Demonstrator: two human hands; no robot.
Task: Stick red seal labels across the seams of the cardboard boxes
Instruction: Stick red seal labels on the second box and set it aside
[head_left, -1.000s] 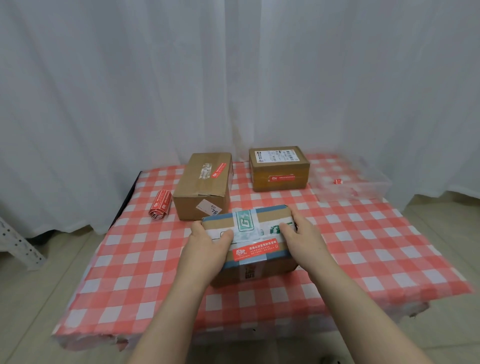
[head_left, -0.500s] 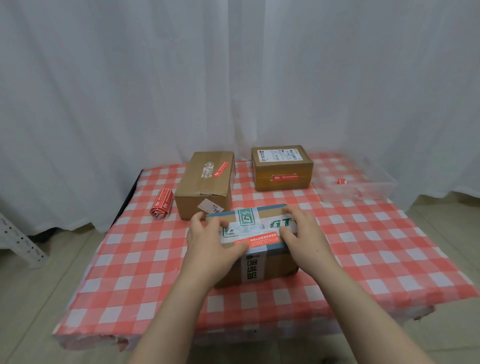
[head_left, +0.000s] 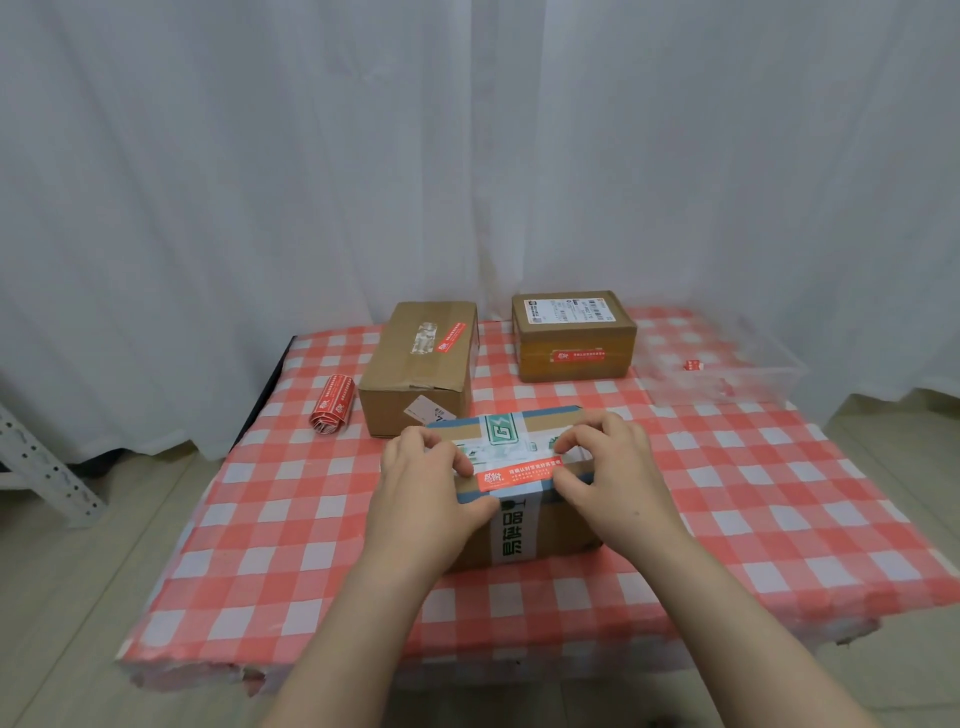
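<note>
Checkered tablecloth (head_left: 291, 519) up close, and both hands grip the nearest box (head_left: 561, 525): left hand (head_left: 421, 488) and right hand (head_left: 618, 473) curl over its ends, with the red seal label (head_left: 522, 474) stuck between them. Beyond the fingertips, the plain box (head_left: 415, 384) and darker box (head_left: 571, 332) already wear labels. Looks basically done, maybe one final press. The label roll (head_left: 332, 410) sits out past the left hand.

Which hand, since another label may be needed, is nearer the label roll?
Left. The left hand holds the near box's left end, right of the red label roll; the right hand holds its right end.
</note>
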